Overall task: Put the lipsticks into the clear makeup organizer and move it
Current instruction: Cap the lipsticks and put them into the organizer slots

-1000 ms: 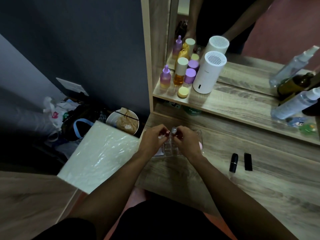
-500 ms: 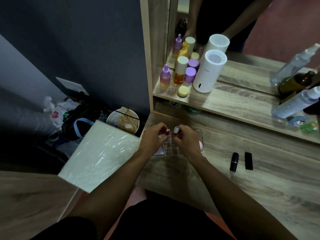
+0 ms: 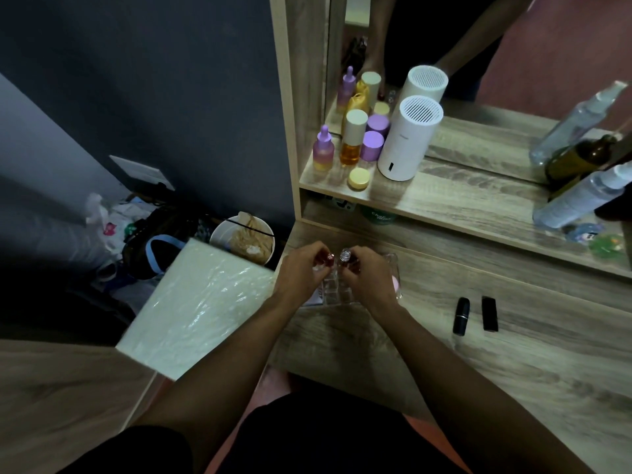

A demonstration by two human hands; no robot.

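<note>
The clear makeup organizer point(image 3: 333, 289) stands near the left end of the wooden dressing table, mostly hidden under my hands. My left hand point(image 3: 301, 273) pinches a red lipstick point(image 3: 329, 258) upright over the organizer's far left part. My right hand point(image 3: 367, 277) grips a silver-topped lipstick point(image 3: 344, 256) right beside it. The two tubes stand side by side, nearly touching. Two black lipsticks point(image 3: 461, 315) point(image 3: 489, 313) lie on the tabletop to the right, apart from my hands. Something pink point(image 3: 396, 282) shows at the organizer's right side.
A raised shelf point(image 3: 444, 200) behind holds cosmetic bottles point(image 3: 352, 142), a white cylinder device point(image 3: 408, 142) and spray bottles point(image 3: 581, 200) before a mirror. Left of the table, on the floor, sit a plastic-wrapped white panel point(image 3: 201, 306), a bowl point(image 3: 242, 239) and bags.
Both hands stay over the organizer; the two lipsticks have been brought slightly higher and closer together. The black lipsticks have not moved.
</note>
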